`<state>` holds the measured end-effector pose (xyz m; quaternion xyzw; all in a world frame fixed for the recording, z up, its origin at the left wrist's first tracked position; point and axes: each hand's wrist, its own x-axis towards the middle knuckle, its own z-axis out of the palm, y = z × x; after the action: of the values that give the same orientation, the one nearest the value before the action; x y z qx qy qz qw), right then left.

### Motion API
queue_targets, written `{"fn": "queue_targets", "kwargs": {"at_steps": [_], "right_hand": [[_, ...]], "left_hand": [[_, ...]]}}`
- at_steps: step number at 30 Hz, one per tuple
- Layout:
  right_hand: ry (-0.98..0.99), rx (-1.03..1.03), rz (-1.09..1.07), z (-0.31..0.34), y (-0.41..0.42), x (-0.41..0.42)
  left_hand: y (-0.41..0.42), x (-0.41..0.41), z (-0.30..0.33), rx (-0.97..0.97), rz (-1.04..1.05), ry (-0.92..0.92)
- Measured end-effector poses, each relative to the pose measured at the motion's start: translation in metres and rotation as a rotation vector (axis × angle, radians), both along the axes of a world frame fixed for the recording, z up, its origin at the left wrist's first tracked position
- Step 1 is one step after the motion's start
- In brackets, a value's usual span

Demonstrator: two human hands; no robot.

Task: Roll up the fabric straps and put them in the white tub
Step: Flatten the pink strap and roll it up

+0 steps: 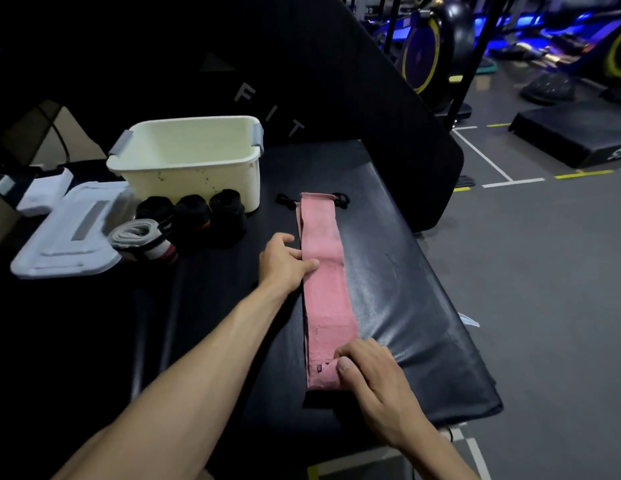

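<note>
A long pink fabric strap (324, 271) lies flat along the black padded bench (406, 306), its near end folded over into a small roll. My right hand (368, 372) pinches that rolled near end with thumb and fingers. My left hand (285, 259) rests with straight fingers on the strap's left edge near its middle. The white tub (194, 161) stands at the back left with nothing visible inside. In front of it sit three black rolled straps (193, 216) and a white rolled strap with a red stripe (142, 240).
A white plastic lid (65, 233) lies at the left beside the rolls. Black loops (340, 199) lie at the pink strap's far end. The bench's right edge drops to a grey gym floor (544, 289) with exercise machines behind.
</note>
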<state>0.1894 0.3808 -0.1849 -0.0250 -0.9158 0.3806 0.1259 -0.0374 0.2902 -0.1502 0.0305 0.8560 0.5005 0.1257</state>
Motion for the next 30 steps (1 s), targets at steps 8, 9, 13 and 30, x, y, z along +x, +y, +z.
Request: {"fn": "queue_targets", "kwargs": {"at_steps": [8, 9, 13, 30], "right_hand": [[-0.001, -0.003, -0.007, -0.001, 0.0, 0.0], [-0.001, -0.001, -0.006, -0.001, -0.001, -0.001], [0.002, -0.002, -0.009, -0.001, 0.0, -0.001], [0.015, 0.002, 0.003, 0.0, 0.0, 0.0]], "left_hand": [[0.01, 0.0, 0.006, -0.137, 0.061, -0.075], [0.012, -0.001, 0.008, -0.185, 0.039, -0.068], [0.012, 0.0, 0.01, -0.407, -0.121, 0.074], [0.003, -0.009, 0.009, -0.564, -0.396, 0.333]]}}
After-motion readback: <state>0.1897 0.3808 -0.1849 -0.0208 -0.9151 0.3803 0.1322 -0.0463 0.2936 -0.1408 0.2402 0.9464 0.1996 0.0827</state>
